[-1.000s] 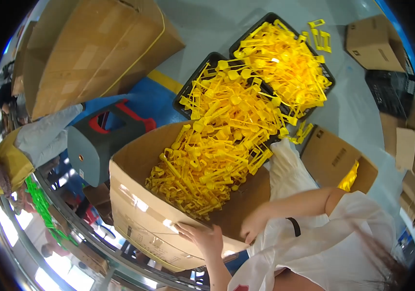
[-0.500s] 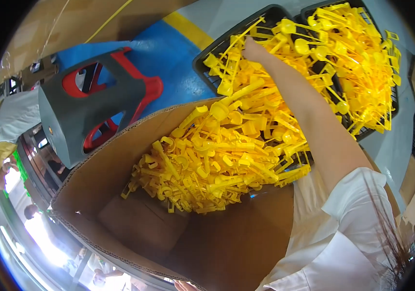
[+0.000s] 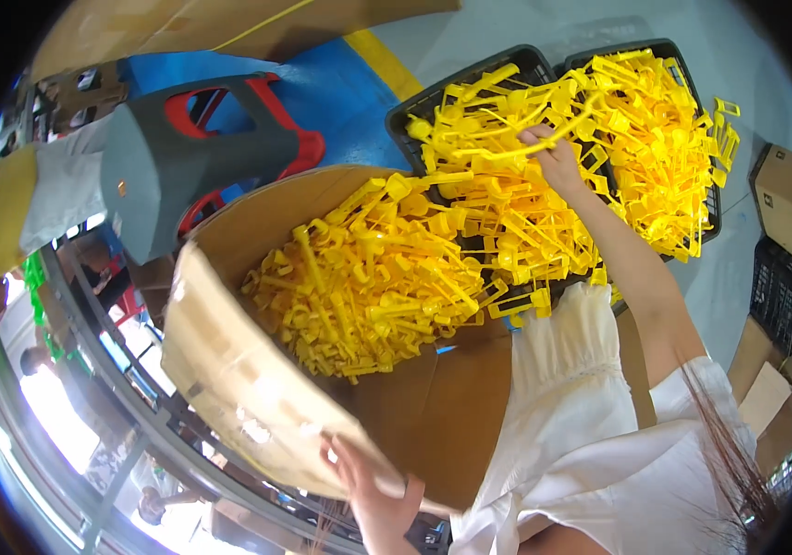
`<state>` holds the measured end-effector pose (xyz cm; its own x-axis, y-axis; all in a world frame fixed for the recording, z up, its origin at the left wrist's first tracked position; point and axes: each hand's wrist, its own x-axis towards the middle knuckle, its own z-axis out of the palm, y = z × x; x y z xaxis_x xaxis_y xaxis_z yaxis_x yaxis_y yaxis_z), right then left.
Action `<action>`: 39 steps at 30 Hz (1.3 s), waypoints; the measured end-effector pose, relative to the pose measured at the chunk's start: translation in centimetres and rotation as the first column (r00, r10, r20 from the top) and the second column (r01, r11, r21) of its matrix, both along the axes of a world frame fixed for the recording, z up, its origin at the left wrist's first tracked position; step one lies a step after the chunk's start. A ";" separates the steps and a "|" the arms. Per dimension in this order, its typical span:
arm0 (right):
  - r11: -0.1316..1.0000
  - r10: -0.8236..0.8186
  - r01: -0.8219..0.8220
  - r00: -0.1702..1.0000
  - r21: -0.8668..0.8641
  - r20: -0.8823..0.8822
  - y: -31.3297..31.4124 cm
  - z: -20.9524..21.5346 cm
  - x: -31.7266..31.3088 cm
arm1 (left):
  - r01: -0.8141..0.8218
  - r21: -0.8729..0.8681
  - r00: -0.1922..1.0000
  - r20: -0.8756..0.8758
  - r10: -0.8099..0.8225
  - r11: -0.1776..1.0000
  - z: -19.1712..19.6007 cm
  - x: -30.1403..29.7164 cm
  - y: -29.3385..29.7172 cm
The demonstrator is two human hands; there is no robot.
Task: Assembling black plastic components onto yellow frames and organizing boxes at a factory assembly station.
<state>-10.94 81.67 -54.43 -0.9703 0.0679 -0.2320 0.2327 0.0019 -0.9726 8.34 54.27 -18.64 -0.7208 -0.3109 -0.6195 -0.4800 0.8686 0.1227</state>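
Right hand (image 3: 558, 159) reaching far forward, fingers curled and pinching a yellow plastic strip (image 3: 570, 129) at the top of the heap. Strip long and thin, long axis running from the fingers up and to the right, slightly bowed, far end lost among the others. Beneath it, a tangled heap of yellow plastic parts (image 3: 470, 222): flat moulded sticks with paddle or loop ends, glossy, pointing every way, spilling from two black crates into the box. Near black crate (image 3: 433, 102) and far black crate (image 3: 664, 55) side by side, slatted walls showing only at the rims, the rest buried under parts.

Left hand (image 3: 373, 486) low in the frame, gripping the near flap of the cardboard box (image 3: 229, 370), thumb on the inner face, fingers wrapped behind and out of sight. Box tilted, mouth opening toward the crates, brown corrugated board, flap creased and worn pale; bottom hidden by parts.

White sleeve (image 3: 567, 370) of soft pleated cloth covering the right upper arm and hiding part of the box edge. Grey and red plastic stool (image 3: 183, 157) left of the box, on blue floor (image 3: 322, 74). More cardboard boxes (image 3: 789, 199) at the right rim, cut off and bent by the lens. Left rim washed out, hard to read.
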 end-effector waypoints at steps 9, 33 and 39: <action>0.763 -0.213 0.322 0.944 -0.561 0.251 0.6 14.2 3.6 | 0.108 -0.104 0.987 -0.107 -0.119 0.989 -3.4 2.3 4.8; 0.382 -0.590 0.604 0.742 -0.700 0.318 1.9 42.0 22.7 | 0.225 0.177 0.920 -0.362 -0.149 0.958 -3.4 14.6 -12.4; 0.497 -0.851 0.867 0.495 0.035 -0.172 6.8 38.7 40.1 | 0.222 -0.039 0.831 -0.515 -0.210 0.974 -7.3 27.6 -26.6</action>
<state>29.11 88.47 -15.75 -0.4350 0.8985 -0.0587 0.0622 -0.0351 -0.9974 35.91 27.66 -25.94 -0.9840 -0.1009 -0.1467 -0.1435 0.9371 0.3183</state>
